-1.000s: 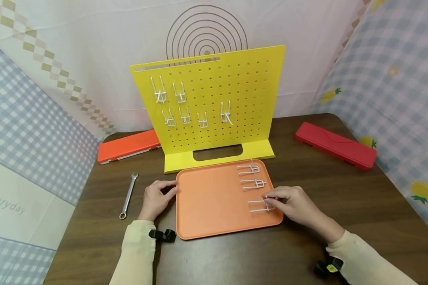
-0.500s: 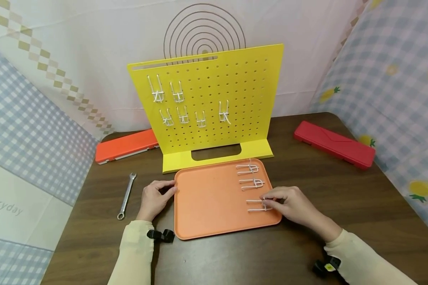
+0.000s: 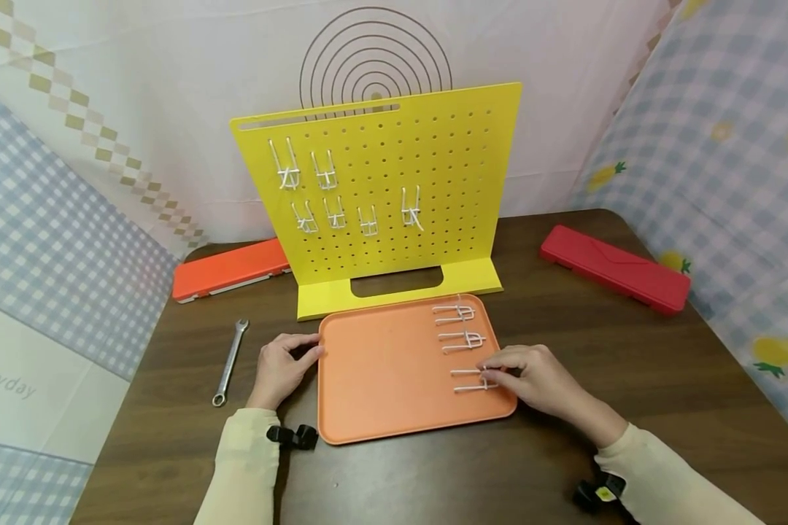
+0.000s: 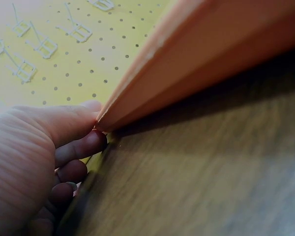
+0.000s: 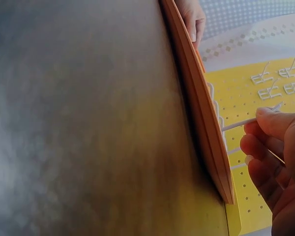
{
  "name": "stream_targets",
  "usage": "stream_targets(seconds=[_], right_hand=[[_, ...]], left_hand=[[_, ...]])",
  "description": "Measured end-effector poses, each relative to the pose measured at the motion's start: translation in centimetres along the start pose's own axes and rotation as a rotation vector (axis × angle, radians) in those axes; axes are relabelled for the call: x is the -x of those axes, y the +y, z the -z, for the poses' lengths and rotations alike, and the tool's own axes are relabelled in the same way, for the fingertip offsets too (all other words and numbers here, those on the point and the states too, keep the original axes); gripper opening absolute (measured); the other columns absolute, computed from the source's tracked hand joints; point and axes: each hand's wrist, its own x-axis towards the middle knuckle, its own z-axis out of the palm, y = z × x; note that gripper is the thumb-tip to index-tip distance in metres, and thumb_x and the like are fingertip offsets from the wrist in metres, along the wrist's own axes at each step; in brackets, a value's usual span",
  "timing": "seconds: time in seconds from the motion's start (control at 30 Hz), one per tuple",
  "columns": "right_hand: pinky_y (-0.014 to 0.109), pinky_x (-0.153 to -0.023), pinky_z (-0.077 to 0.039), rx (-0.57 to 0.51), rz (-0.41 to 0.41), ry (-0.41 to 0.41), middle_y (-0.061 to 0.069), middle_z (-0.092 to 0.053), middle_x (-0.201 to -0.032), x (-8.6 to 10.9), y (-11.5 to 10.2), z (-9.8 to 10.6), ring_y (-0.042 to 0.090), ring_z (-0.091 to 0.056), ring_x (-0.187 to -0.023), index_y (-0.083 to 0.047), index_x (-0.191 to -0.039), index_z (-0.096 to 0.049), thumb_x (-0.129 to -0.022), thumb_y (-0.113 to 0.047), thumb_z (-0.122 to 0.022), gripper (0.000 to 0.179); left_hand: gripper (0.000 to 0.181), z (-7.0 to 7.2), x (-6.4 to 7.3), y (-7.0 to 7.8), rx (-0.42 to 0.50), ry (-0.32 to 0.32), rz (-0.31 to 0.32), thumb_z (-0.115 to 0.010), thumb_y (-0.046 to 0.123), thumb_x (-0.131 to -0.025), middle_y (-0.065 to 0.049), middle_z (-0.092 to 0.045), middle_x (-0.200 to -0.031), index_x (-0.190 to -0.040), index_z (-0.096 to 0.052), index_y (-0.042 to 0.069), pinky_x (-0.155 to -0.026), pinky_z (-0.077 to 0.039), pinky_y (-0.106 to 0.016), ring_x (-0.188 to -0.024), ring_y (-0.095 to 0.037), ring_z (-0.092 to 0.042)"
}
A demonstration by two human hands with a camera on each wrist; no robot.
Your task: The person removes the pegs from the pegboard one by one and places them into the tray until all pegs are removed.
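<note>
An orange tray (image 3: 381, 383) lies on the wooden table. My left hand (image 3: 279, 370) pinches its left rim, thumb on top and index finger below in the left wrist view. Over the tray's right side, my right hand (image 3: 537, 378) pinches the end of a white wire pegboard hook (image 3: 466, 372) between thumb and fingertips; its two prongs point left. In the right wrist view, the hook's stem (image 5: 241, 124) runs from the fingertips toward the tray. Two more wire hooks, one (image 3: 462, 313) near the far corner and another (image 3: 471, 340) below it, lie on the tray.
Behind the tray stands a yellow pegboard (image 3: 460, 219) with several white hooks on its left and middle. An orange-red case (image 3: 230, 270) is at the left, a wrench (image 3: 230, 363) nearer, and a red case (image 3: 617, 270) at the right. Patterned cloth surrounds the table.
The whole head view shifts slightly left. Both hands stay almost still, the left on the tray rim and the right on the wire hook.
</note>
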Motion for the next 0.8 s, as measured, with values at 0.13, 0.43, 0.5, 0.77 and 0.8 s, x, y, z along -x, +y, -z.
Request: stream_targets(seconds=[0.13, 0.43, 0.5, 0.77, 0.8], right_hand=[[0.027, -0.064, -0.055, -0.011, -0.013, -0.004, -0.014, -0.07, -0.089, -0.2, -0.07, -0.04, 0.002, -0.065, -0.078, -0.016, -0.092, -0.078, -0.08, -0.01, -0.078, 0.014], [0.025, -0.068, -0.055, 0.023, -0.003, -0.004, -0.014, -0.071, -0.09, -0.36, 0.03, -0.12, 0.002, -0.065, -0.08, -0.017, -0.094, -0.078, -0.078, -0.009, -0.079, 0.018], [0.024, -0.069, -0.054, 0.036, -0.001, -0.002, -0.014, -0.071, -0.091, -0.33, 0.08, -0.08, 0.002, -0.065, -0.081, -0.017, -0.094, -0.078, -0.078, -0.009, -0.079, 0.018], [0.026, -0.069, -0.055, 0.04, -0.003, -0.006, -0.014, -0.071, -0.091, -0.26, -0.08, -0.07, 0.002, -0.066, -0.082, -0.017, -0.094, -0.079, -0.078, -0.009, -0.079, 0.017], [0.026, -0.068, -0.055, 0.038, -0.005, -0.007, -0.014, -0.071, -0.091, -0.28, -0.11, -0.08, 0.002, -0.066, -0.082, -0.017, -0.093, -0.079, -0.078, -0.009, -0.079, 0.017]], left_hand=[[0.026, 0.05, -0.03, 0.03, 0.005, -0.002, 0.008, -0.079, 0.028, -0.082, 0.0, -0.071, -0.097, -0.106, -0.077, 0.018, -0.08, -0.05, -0.042, -0.093, -0.02, -0.063], [0.028, -0.06, -0.05, 0.36, 0.013, -0.013, 0.013, -0.079, 0.029, -0.082, -0.001, -0.071, -0.098, -0.107, -0.076, 0.018, -0.081, -0.05, -0.043, -0.094, -0.021, -0.063], [0.028, -0.04, -0.04, 0.42, 0.014, -0.015, 0.014, -0.078, 0.029, -0.082, -0.001, -0.071, -0.098, -0.107, -0.076, 0.018, -0.082, -0.05, -0.043, -0.095, -0.021, -0.063], [0.027, 0.03, 0.05, 0.25, 0.013, -0.011, 0.018, -0.078, 0.03, -0.082, 0.0, -0.071, -0.097, -0.106, -0.077, 0.018, -0.08, -0.05, -0.042, -0.093, -0.02, -0.063], [0.027, 0.01, 0.07, 0.19, 0.012, -0.013, 0.019, -0.078, 0.03, -0.082, 0.0, -0.071, -0.097, -0.106, -0.077, 0.019, -0.08, -0.05, -0.042, -0.093, -0.02, -0.062]])
